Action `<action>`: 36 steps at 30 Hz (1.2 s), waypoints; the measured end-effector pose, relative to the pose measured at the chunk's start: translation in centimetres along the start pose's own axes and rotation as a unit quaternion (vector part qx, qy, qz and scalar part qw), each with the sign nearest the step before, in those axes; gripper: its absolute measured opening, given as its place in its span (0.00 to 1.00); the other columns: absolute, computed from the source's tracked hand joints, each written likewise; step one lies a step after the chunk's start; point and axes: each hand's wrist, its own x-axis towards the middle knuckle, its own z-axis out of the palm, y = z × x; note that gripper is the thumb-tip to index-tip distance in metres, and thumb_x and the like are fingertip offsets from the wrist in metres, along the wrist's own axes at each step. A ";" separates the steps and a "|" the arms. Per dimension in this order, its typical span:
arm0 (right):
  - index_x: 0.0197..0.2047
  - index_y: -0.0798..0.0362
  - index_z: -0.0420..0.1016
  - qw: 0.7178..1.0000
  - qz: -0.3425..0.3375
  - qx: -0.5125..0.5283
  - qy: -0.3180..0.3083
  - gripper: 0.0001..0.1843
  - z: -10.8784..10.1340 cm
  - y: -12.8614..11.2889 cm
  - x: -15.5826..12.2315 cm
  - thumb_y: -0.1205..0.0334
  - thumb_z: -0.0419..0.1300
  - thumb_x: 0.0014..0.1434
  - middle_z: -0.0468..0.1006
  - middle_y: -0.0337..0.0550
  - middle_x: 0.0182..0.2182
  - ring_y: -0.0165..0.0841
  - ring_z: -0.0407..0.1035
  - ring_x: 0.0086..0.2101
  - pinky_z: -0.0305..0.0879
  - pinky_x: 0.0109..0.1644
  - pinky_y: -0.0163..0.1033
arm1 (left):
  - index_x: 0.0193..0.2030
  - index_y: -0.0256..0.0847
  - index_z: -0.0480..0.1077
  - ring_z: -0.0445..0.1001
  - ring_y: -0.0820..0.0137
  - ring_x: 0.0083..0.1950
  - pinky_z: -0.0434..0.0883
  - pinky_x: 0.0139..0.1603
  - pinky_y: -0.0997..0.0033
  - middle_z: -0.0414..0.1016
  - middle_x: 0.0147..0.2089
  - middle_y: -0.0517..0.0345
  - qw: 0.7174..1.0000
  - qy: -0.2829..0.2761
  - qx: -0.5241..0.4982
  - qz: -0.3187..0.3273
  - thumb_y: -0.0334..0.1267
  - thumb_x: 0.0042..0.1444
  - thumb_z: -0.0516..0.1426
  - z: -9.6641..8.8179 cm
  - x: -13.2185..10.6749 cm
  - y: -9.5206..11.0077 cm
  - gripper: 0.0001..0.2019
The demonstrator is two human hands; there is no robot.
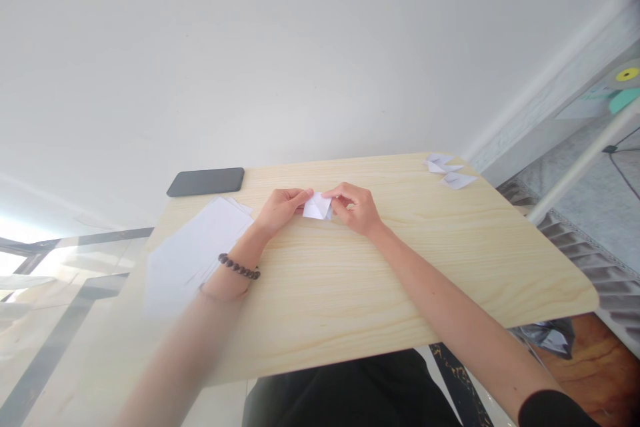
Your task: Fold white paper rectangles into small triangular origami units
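A small folded piece of white paper [316, 207] is held just above the middle of the table, with crease lines across its face. My left hand [283, 209] pinches its left edge between thumb and fingers; a dark bead bracelet circles that wrist. On the other side, my right hand [356, 207] grips the upper right corner with thumb and forefinger. Some fingers of both hands are hidden behind the paper and the palms.
White paper sheets [193, 250] lie at the table's left, partly under my left forearm. A dark phone [206, 181] rests by the back left edge. Several folded paper pieces [457, 180] sit at the back right of the wooden table [320, 307]. Behind stands a white wall [300, 53].
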 end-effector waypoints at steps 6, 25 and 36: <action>0.32 0.52 0.75 0.999 0.032 0.036 0.000 0.11 0.1 0.1 -0.1 0.70 0.51 0.52 0.73 0.39 0.28 0.26 0.67 0.26 0.65 0.28 0.32 | 0.31 0.35 0.75 0.73 0.66 0.38 0.68 0.42 0.67 0.76 0.35 0.52 1.000 -0.004 -0.002 0.009 0.50 0.47 0.59 -0.1 -0.1 -0.1 0.17; 0.26 0.54 0.68 0.991 0.121 0.012 -0.060 0.16 0.1 0.4 0.4 0.51 0.51 0.56 0.69 0.37 0.21 0.25 0.60 0.23 0.56 0.28 0.32 | 0.32 0.35 0.75 0.73 0.66 0.36 0.68 0.39 0.68 0.76 0.34 0.52 1.000 0.026 0.009 0.012 0.52 0.46 0.59 0.1 -0.1 0.0 0.19; 0.23 0.54 0.65 0.989 0.115 0.029 -0.084 0.17 -0.1 0.2 0.4 0.52 0.49 0.57 0.65 0.35 0.19 0.25 0.59 0.22 0.55 0.27 0.31 | 0.31 0.34 0.74 0.72 0.69 0.33 0.67 0.35 0.71 0.75 0.31 0.54 0.999 0.028 0.034 0.017 0.51 0.48 0.57 0.0 -0.1 -0.2 0.18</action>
